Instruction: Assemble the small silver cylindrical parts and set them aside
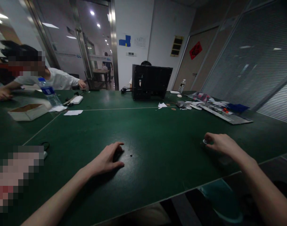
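My left hand [109,157] rests low over the green table [143,128], thumb and fingers spread with nothing between them. Just to the right of its fingertips lies a tiny dark metal piece, nut-like in shape [131,154], apart from the hand. Farther right, my right hand [220,144] is closed in a pinch at the tabletop. A small white round piece [204,142] shows at its fingertips, partly covered by them; its kind is too small to make out.
A black monitor-like case [151,82] stands at the back. At right lies a board with loose parts [228,114]. On the left are a white box [31,112], a water bottle [49,91], a paper slip [73,112] and a seated person [60,78]. The table's front edge runs below my hands.
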`<state>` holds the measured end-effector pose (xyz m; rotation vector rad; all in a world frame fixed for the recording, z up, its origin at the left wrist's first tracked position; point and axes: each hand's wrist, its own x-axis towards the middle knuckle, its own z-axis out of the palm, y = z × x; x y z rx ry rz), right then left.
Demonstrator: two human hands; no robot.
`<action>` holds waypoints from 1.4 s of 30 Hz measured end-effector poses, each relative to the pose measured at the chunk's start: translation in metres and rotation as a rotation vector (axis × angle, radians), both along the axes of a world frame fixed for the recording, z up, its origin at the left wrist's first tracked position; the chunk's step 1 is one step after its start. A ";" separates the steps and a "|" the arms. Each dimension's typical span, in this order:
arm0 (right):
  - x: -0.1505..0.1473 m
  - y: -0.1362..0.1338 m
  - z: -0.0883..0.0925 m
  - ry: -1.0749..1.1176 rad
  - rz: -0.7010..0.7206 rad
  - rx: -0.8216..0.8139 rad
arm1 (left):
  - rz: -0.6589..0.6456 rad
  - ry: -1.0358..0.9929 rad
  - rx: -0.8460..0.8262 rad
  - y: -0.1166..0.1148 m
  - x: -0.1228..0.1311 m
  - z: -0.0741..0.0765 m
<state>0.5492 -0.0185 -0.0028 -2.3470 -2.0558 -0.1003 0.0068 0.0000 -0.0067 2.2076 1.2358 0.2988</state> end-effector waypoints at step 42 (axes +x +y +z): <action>-0.169 -0.002 0.028 0.099 0.380 0.024 | -0.019 0.031 0.012 0.000 -0.002 0.003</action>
